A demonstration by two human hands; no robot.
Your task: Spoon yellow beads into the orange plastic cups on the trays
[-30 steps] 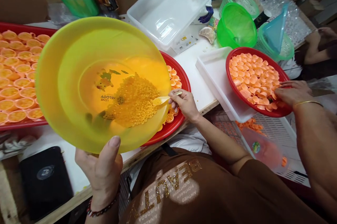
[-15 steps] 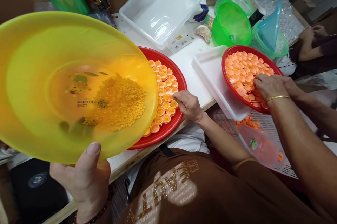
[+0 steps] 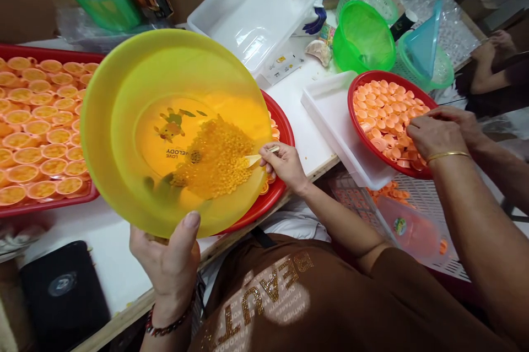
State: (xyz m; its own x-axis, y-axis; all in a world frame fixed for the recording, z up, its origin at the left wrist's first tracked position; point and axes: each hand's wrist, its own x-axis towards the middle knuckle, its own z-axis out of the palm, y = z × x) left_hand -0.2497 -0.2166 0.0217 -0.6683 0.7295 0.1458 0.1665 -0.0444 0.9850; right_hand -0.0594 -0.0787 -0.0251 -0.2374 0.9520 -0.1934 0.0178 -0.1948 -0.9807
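A translucent yellow basin (image 3: 124,82) is tilted toward me. My left hand (image 3: 169,264) grips its near rim, thumb inside and the other fingers behind. Small yellow beads (image 3: 223,153) lie heaped on the basin's right side. Between the thumb and fingers of my right hand (image 3: 285,167) is a small pale spoon (image 3: 254,160), its bowl at the edge of the beads. Partly hidden behind the basin, a red round tray (image 3: 283,120) holds little orange cups (image 3: 274,130).
At left, a red rectangular tray (image 3: 93,193) is full of orange cups with yellow filling. A white bin (image 3: 252,5) and green bowl (image 3: 363,38) stand farther back. On the right, a co-worker's hands (image 3: 438,131) reach into a red basin (image 3: 353,107) of orange pieces.
The yellow basin has moved right over the round tray, uncovering the rectangular tray at left. My right hand has brought the spoon from the cups to the beads.
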